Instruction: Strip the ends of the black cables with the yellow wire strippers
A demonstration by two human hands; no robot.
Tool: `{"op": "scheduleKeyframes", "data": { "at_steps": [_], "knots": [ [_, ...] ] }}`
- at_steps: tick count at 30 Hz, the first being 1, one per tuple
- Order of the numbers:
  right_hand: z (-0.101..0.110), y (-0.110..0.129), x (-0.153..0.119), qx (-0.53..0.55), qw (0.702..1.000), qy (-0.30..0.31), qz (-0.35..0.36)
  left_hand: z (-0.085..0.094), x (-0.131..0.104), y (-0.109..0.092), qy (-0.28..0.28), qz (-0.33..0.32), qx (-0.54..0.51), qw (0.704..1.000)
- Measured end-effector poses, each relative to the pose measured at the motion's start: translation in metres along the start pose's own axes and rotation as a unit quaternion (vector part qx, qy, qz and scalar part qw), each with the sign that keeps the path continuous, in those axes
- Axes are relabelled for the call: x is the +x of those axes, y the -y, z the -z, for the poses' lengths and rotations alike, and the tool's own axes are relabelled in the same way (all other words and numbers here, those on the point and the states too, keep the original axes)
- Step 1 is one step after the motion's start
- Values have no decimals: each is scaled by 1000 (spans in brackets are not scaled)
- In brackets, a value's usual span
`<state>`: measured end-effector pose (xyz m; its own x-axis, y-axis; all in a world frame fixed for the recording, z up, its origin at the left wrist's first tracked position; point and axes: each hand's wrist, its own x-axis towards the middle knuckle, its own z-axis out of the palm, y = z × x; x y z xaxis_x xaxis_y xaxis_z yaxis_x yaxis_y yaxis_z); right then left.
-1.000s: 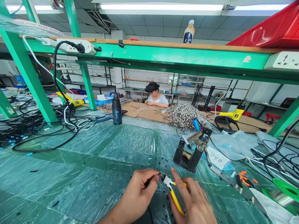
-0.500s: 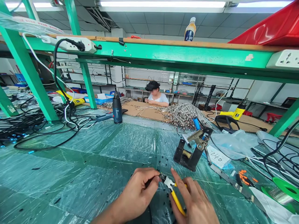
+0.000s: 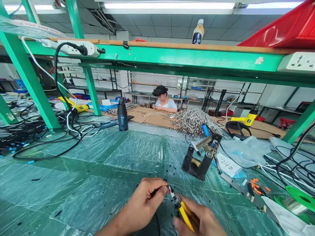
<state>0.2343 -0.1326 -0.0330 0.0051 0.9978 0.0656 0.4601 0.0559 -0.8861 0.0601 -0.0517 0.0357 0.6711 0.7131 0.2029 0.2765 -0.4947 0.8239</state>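
At the bottom centre, my left hand (image 3: 147,205) is closed in a pinch on the end of a black cable (image 3: 157,223), which hangs down below it. Fingers of my right hand (image 3: 200,216) wrap round the yellow handles of small cutting pliers (image 3: 184,214). The jaws of the pliers touch or nearly touch the cable end at my left fingertips; what lies between them is too small to make out. Small black scraps lie on the green film-covered table (image 3: 118,164) around both hands.
A black soldering iron stand (image 3: 197,164) is to the right, near a steel ruler, green solder spool (image 3: 299,200) and card. Farther back are a heat gun (image 3: 122,114), piled grey cables (image 3: 194,121) and a seated person. A green shelf beam crosses above.
The fingers of my right hand have curled in round the handles, and the pliers have turned more upright with their jaws closer together. My left hand has hardly moved.
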Motion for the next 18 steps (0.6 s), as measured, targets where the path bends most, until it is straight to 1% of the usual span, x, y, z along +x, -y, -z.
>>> {"op": "scheduleKeyframes", "data": {
  "at_steps": [1, 2, 3, 5, 6, 8, 9, 11, 12, 13, 14, 15, 16, 18],
  "knots": [
    [0, 1, 0, 32, 999, 15, -5, 0, 0, 0, -2, 1, -3, 1000],
    [-1, 2, 0, 40, 999, 17, -6, 1, 0, 1, -4, 2, -3, 1000],
    [-1, 3, 0, 22, 1000, 5, -4, 1, 0, 1, -5, 2, -3, 1000],
    [-3, 5, -1, -75, 996, -54, 8, 1, 0, 1, -3, -1, 2, 1000],
    [-3, 6, -2, -143, 985, -96, 19, 1, 0, 1, -2, -3, 6, 1000],
    [-1, 6, -2, -280, 942, -178, 56, 1, 1, 0, -4, -7, 18, 1000],
    [1, 6, -2, -337, 915, -204, 83, 0, 1, 0, -8, -8, 26, 1000],
    [7, 4, -1, -416, 869, -223, 147, -1, 1, 0, -13, -7, 40, 999],
    [8, 2, -1, -438, 854, -219, 174, -1, 1, 0, -15, -7, 45, 999],
    [9, 1, 0, -450, 846, -216, 188, -2, 0, 0, -17, -6, 49, 999],
    [9, -1, 0, -452, 845, -216, 189, -2, 0, 1, -18, -5, 51, 999],
    [7, -2, 0, -443, 851, -220, 177, -2, 0, 1, -19, -3, 50, 999],
    [4, -4, 0, -419, 866, -226, 156, -2, 0, 2, -20, 0, 46, 999],
    [-6, -6, -1, -328, 910, -223, 119, -1, 0, 2, -21, 4, 31, 999]
  ]
}}
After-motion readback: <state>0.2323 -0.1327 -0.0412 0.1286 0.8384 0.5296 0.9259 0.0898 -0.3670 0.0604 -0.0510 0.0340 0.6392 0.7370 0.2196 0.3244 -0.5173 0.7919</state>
